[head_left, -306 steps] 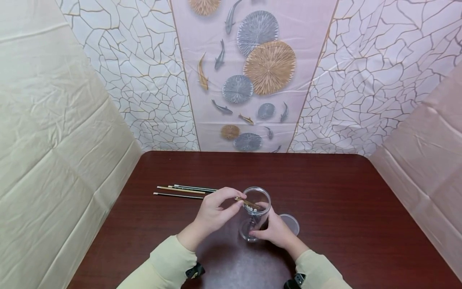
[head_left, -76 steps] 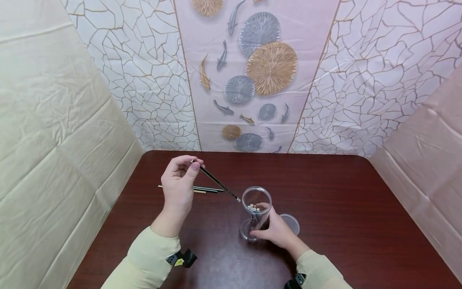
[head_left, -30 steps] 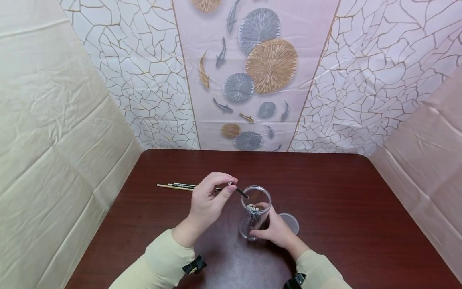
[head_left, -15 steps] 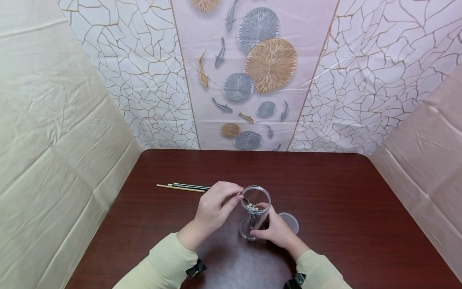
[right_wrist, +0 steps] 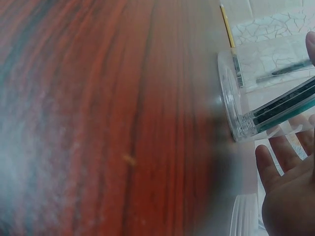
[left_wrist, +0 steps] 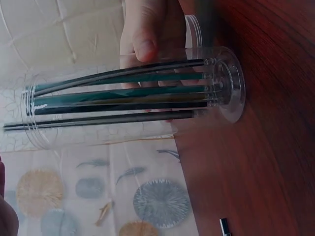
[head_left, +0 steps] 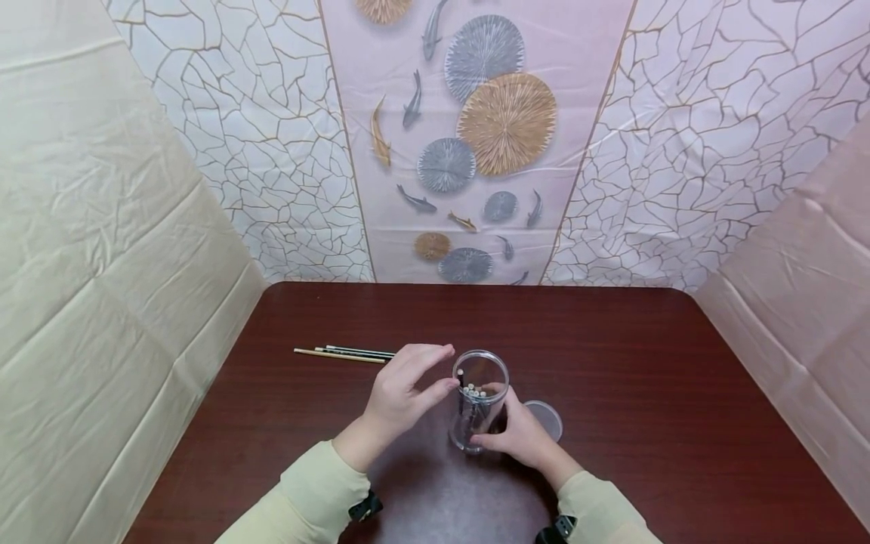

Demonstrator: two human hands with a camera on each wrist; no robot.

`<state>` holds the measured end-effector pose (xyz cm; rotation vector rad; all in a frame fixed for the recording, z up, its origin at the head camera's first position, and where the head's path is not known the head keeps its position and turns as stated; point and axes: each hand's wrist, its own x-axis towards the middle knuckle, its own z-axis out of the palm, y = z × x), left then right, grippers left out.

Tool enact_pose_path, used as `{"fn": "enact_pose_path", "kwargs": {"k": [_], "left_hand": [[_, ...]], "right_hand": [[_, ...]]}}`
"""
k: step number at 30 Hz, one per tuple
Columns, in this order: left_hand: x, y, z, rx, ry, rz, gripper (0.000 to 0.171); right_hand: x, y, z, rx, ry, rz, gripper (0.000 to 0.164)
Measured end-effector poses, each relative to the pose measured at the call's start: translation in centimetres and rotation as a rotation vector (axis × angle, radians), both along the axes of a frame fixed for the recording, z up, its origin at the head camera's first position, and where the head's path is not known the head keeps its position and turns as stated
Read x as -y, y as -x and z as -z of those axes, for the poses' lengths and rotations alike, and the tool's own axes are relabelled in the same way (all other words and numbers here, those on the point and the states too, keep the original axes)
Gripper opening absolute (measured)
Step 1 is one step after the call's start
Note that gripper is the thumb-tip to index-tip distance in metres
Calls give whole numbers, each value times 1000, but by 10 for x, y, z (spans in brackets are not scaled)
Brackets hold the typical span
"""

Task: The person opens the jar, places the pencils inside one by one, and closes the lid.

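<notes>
L hand [head_left: 401, 389] is empty, fingers loosely extended, thumb apart; it's right by the rim of a clear jar [head_left: 479, 400], can't tell if touching; R hand [head_left: 519, 432] has thumb n fingers wrapped round the jar, which is base-down on the table [head_left: 632, 393] w/ several pencils [left_wrist: 123, 94] inside; one black pencil [left_wrist: 133, 118] sits higher, poking past the rim; round lid [head_left: 547, 421] lies just beside R hand; more pencils off to the L, incl. a yellowish pencil [head_left: 340, 355]; patterned cloth [head_left: 591, 227] behind
</notes>
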<state>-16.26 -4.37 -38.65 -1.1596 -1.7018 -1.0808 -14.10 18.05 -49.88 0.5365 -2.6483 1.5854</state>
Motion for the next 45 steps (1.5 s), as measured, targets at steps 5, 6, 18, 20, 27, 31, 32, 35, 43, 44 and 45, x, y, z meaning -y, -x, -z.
{"fn": "enact_pose_path", "kwargs": {"k": [5, 6, 18, 20, 27, 31, 32, 35, 43, 44, 45], "left_hand": [[2, 2, 3, 11, -33, -2, 39], [3, 2, 3, 14, -36, -2, 39], [4, 3, 3, 43, -51, 17, 42], [5, 3, 4, 47, -52, 19, 43], [7, 5, 4, 72, -50, 21, 46], [9, 6, 4, 100, -41, 19, 48], [10, 7, 5, 111, -36, 15, 48], [13, 9, 7, 127, -19, 8, 48], [25, 23, 22, 224, 113, -97, 54], [26, 25, 25, 238, 128, -115, 54], [28, 27, 28, 255, 139, -133, 55]], "right_hand": [[-1, 0, 1, -2, -1, 2, 78], [-1, 1, 1, -3, -2, 1, 78], [0, 0, 2, -9, 7, 11, 78], [0, 0, 2, -12, 10, 15, 78], [-1, 0, 3, 3, 5, 24, 79], [-1, 0, 3, -4, -3, 17, 79], [0, -2, -1, 2, -7, 18, 79], [1, -3, -6, 9, -11, 14, 79], [6, -11, -26, -24, -60, 4, 77], [7, -11, -28, -9, -49, 8, 77], [7, -11, -27, -9, -49, 7, 77]]}}
